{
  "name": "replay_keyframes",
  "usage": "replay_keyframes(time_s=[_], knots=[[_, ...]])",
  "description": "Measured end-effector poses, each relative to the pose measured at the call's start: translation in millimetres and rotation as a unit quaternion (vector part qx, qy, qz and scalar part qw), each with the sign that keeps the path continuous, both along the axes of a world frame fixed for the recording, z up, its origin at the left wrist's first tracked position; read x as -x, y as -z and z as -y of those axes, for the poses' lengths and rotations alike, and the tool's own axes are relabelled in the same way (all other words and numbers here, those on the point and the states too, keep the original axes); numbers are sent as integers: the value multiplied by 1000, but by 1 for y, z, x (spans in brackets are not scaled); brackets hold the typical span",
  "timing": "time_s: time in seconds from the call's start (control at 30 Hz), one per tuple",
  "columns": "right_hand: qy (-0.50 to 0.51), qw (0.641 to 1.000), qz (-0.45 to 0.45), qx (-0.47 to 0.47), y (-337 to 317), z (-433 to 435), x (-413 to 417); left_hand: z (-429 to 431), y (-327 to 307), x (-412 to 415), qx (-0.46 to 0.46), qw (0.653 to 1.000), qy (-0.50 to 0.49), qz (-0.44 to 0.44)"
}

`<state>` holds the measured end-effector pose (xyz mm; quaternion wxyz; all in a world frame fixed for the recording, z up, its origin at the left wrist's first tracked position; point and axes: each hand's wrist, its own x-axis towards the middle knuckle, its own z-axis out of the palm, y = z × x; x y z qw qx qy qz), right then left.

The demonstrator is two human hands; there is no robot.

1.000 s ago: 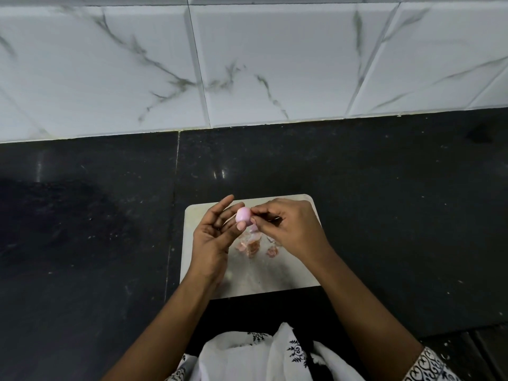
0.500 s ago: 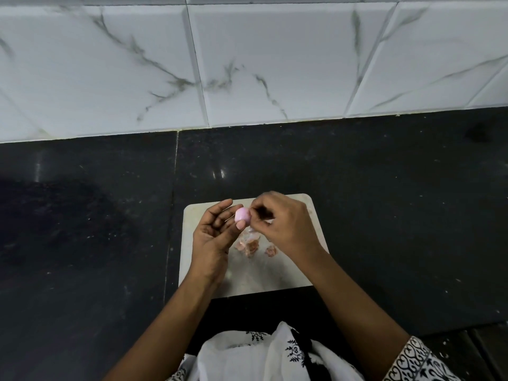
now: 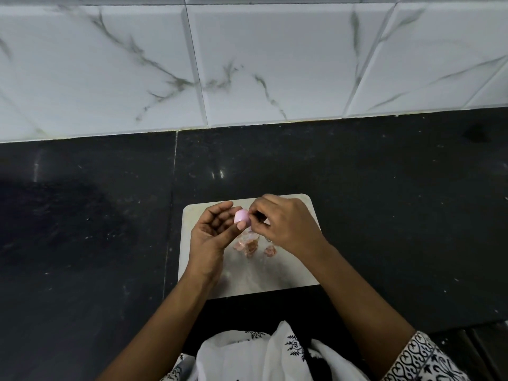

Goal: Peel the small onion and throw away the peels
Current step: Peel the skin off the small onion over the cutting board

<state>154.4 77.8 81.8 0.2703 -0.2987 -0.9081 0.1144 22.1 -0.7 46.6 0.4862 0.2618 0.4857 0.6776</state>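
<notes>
A dark stone counter point(image 3: 384, 202) filled most of the view, its polished black surface speckled with pale flecks and split by a thin seam point(image 3: 171, 210) running away from the wall. Behind the counter rose a wall of large white tiles point(image 3: 275, 59) veined with grey marble streaks, meeting the counter's far edge along a pale grout line. Two small glints of light point(image 3: 217, 174) shone on the counter just right of the seam, and a duller, matte patch point(image 3: 63, 215) spread across the counter well to the left of it.
</notes>
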Motion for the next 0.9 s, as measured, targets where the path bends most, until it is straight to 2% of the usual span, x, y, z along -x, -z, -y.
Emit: replay_keyframes(time_s=[0.07,0.13,0.2,0.27,0.3,0.33,0.43,0.5,0.7,0.8,0.9], knots=[[6,1000,-8,25,-2,0,1,0,-1,0,-5,1000,2,-1],[44,991,-57,113,-4,2,3,0,-2,0,-11,1000,2,-1],[91,955,-125,253,-5,2,3,0,-3,0,-15,1000,3,-7],[92,899,-180,388,-5,2,1,0,-3,0,-17,1000,0,-8],[81,881,-194,424,-5,1,0,0,-2,0,-18,1000,-1,-6],[71,877,-194,435,-5,1,-1,0,-2,0,-18,1000,-2,-5],[53,922,-141,356,-3,3,-2,-1,1,0,-19,1000,3,-4],[50,941,-131,309,0,4,-1,-1,1,0,-25,1000,9,9],[5,972,-160,172,5,9,-2,-4,0,6,-41,996,20,83],[-9,985,-144,98,7,10,-3,-4,2,7,-34,997,21,69],[-7,983,-159,93,7,11,-5,-3,0,8,3,998,43,36]])
